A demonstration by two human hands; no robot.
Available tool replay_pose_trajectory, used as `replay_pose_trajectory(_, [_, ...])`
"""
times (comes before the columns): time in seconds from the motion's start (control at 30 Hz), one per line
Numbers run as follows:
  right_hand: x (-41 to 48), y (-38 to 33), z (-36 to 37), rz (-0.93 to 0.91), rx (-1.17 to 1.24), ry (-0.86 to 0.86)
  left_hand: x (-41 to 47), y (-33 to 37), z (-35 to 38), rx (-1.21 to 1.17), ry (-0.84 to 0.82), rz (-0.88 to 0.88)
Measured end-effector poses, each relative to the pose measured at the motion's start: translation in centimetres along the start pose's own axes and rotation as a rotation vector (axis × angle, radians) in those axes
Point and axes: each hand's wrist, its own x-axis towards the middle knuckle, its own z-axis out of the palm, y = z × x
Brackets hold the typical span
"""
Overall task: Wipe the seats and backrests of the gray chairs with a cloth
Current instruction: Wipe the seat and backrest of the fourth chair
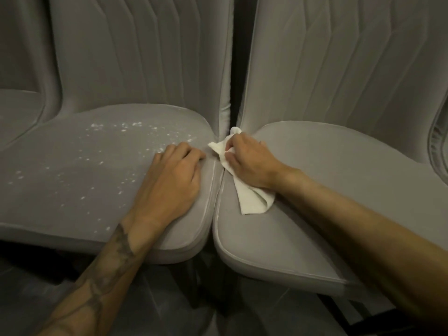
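Two gray upholstered chairs stand side by side, their seats touching at the middle. The left seat [80,166] is dotted with white specks and crumbs; the right seat [327,180] looks plain. My right hand [249,161] grips a white cloth [252,200] at the seam between the seats, near the backrests' base, with the cloth trailing toward me. My left hand [174,180] rests on the left seat's right edge, fingers curled and holding nothing. Pleated backrests [145,57] rise behind.
A third gray chair [19,105] shows at the far left. A dark narrow gap [238,69] runs between the two backrests. Dark tiled floor [169,299] lies below the seats' front edges.
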Motion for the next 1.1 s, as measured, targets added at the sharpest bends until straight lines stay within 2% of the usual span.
replay_pose_trajectory(0.2, [-9.4,-2.8,0.1,-0.342,0.134,-0.006,0.2,0.0,0.1,-0.004,-0.03,-0.007])
replay_pose_trajectory(0.27, [-8.5,-2.7,-0.6,-0.289,0.079,-0.057,0.2,0.1,0.0,0.007,-0.032,-0.015])
replay_pose_trajectory(0.33, [-5.9,-2.5,-1.0,-0.123,0.026,-0.096,0.2,0.1,-0.1,0.015,-0.035,-0.016])
replay_pose_trajectory(0.4, [-4.3,-2.7,-1.0,-0.036,0.007,-0.051,0.1,0.2,-0.2,0.024,-0.039,-0.013])
replay_pose_trajectory(0.47, [-5.4,-3.5,-0.4,-0.073,0.011,-0.007,0.0,0.0,-0.2,0.029,-0.048,0.004])
replay_pose_trajectory(0.53, [-9.0,-4.3,0.0,-0.197,0.062,0.005,0.0,-0.1,0.0,0.034,-0.044,0.008])
replay_pose_trajectory(0.63, [-13.2,-4.6,-0.8,-0.315,0.097,-0.047,0.1,-0.1,0.2,0.029,-0.011,-0.006])
replay_pose_trajectory(0.83, [-8.2,-5.1,-1.4,-0.071,-0.021,-0.082,0.1,-0.2,0.0,0.038,-0.021,0.011])
replay_pose_trajectory(0.97, [-14.1,-6.1,-1.0,-0.263,0.058,-0.048,0.1,-0.1,0.0,0.024,-0.023,0.003])
replay_pose_trajectory(1.1, [-14.1,-5.8,-1.4,-0.222,0.061,-0.096,0.1,0.2,-0.1,0.014,-0.035,-0.02])
